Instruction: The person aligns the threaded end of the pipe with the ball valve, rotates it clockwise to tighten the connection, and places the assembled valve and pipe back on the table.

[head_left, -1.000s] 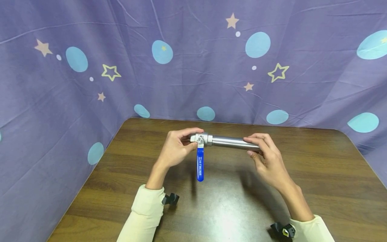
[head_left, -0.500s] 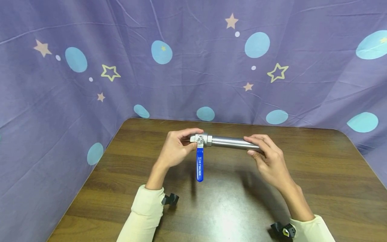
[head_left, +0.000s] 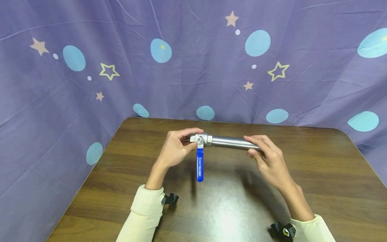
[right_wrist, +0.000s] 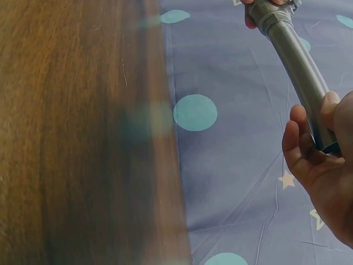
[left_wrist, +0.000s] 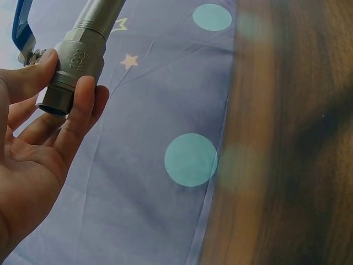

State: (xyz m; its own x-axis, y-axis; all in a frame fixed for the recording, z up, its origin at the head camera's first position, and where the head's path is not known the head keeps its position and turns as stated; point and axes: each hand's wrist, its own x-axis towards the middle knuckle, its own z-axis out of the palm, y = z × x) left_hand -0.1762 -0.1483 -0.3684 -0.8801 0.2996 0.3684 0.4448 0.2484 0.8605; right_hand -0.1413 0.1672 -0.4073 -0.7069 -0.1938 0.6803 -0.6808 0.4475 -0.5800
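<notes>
A metal ball valve [head_left: 206,139] with a blue lever handle [head_left: 200,164] is held above the table by my left hand [head_left: 175,148]. Thumb and fingers pinch the valve body [left_wrist: 78,59], whose near end shows an open bore in the left wrist view. A steel pipe [head_left: 229,142] is joined to the valve's right side, in line with it. My right hand [head_left: 269,159] grips the pipe's far end between thumb and fingers; in the right wrist view the pipe [right_wrist: 300,63] ends inside that hand. The lever hangs toward me, across the pipe's line.
Below the hands lies a brown wood-grain table [head_left: 115,201] with rounded far corners. A purple curtain [head_left: 187,90] with stars and blue spots hangs behind it and along the left side. Black wrist mounts [head_left: 170,199] sit at both sleeves.
Over the last second my right hand shifts very slightly on the pipe. The valve, the lever and my left hand stay almost where they were.
</notes>
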